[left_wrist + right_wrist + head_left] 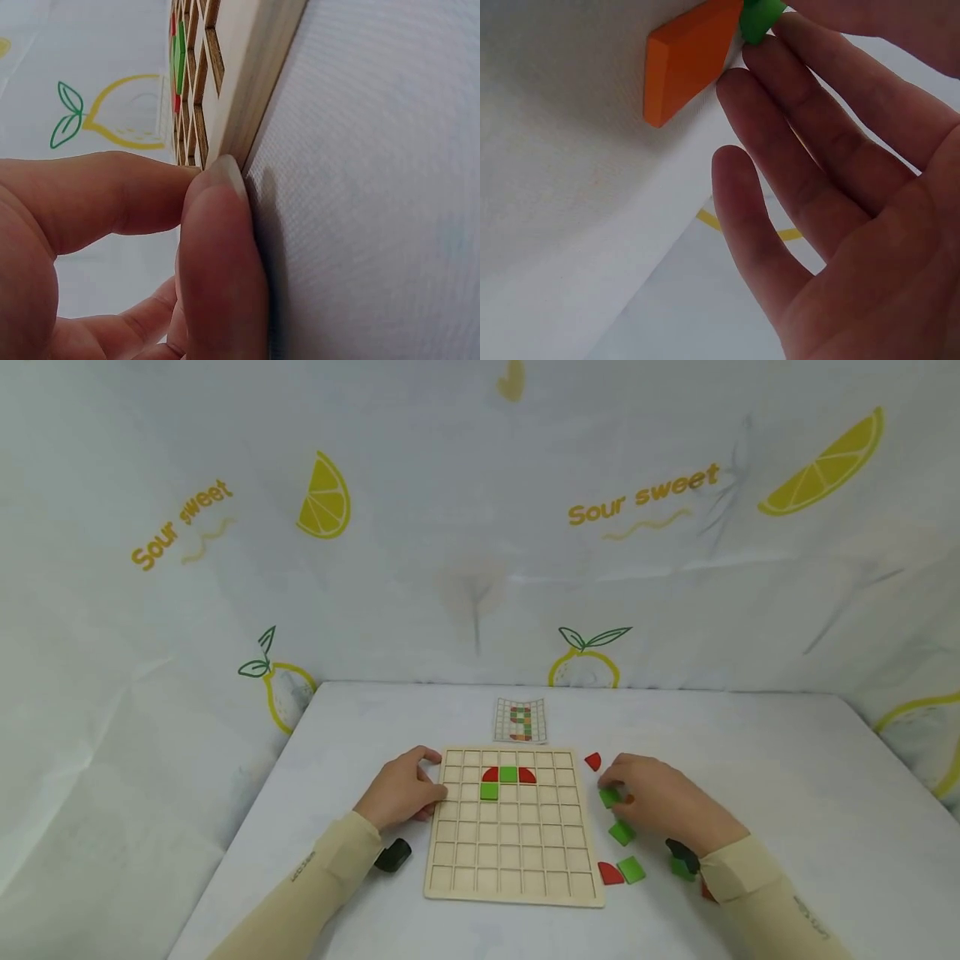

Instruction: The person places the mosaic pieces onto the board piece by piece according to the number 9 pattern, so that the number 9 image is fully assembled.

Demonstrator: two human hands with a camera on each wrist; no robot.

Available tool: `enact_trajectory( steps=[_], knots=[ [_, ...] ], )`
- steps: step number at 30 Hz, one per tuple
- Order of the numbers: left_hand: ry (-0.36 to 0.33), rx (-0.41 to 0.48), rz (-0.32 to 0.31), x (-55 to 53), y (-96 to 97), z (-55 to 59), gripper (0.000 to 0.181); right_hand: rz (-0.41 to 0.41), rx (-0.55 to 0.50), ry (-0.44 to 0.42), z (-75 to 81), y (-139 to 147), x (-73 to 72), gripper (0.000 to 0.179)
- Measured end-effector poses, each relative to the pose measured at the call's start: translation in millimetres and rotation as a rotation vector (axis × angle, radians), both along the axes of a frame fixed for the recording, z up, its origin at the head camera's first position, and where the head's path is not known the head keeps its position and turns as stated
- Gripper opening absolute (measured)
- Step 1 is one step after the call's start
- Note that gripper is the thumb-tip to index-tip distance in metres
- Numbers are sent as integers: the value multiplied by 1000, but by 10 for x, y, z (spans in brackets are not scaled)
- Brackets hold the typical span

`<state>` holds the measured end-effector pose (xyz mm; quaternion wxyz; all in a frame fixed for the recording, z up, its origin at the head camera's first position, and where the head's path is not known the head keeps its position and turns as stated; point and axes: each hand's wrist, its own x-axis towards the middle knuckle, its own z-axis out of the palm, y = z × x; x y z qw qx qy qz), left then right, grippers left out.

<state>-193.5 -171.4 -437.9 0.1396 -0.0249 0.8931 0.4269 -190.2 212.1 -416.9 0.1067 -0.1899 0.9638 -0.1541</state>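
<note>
Head view: the wooden grid board [514, 827] lies on the white table [787, 793], near the middle; the left hand [405, 789] rests at the board's far-left edge, fingers curled against the rim; the right hand [660, 802] sits just right of the board, fingertips closed on a green square tile [609, 796]; inside the board, far rows, sit two red quarter-round pieces [491, 774] flanking a green tile, with another green tile one row nearer; loose pieces lie right of the board: a red piece [593, 762] far, a green tile [622, 832] near the right hand, a red and green pair [622, 871] nearer; a pattern card [520, 720] lies beyond the board. Left wrist view: thumb and a fingertip [221, 247] press the board's side wall [255, 82], a narrow contact grip. Right wrist view: the fingers [810, 142] pinch the green tile [759, 19] at their tips; an orange tile [690, 56] lies just beside it on the table; the other fingers are extended.
</note>
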Motion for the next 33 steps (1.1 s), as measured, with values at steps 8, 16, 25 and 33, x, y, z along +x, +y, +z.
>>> enact_trajectory(
  steps=[8, 16, 25, 33],
  knots=[
    [-3, -15, 3, 2, -7, 11, 55, 5, 4, 14, -12, -23, -14, 24],
    [5, -19, 0, -7, 6, 4, 54, -52, 14, 19, 52, -16, -21, 27],
    [10, -15, -13, -8, 15, -23, 55, -35, -2, 40, 92, -134, -14, 25],
    [14, -25, -11, -10, -1, -17, 55, 4, -5, 34, 161, -446, -45, 24]
  ],
)
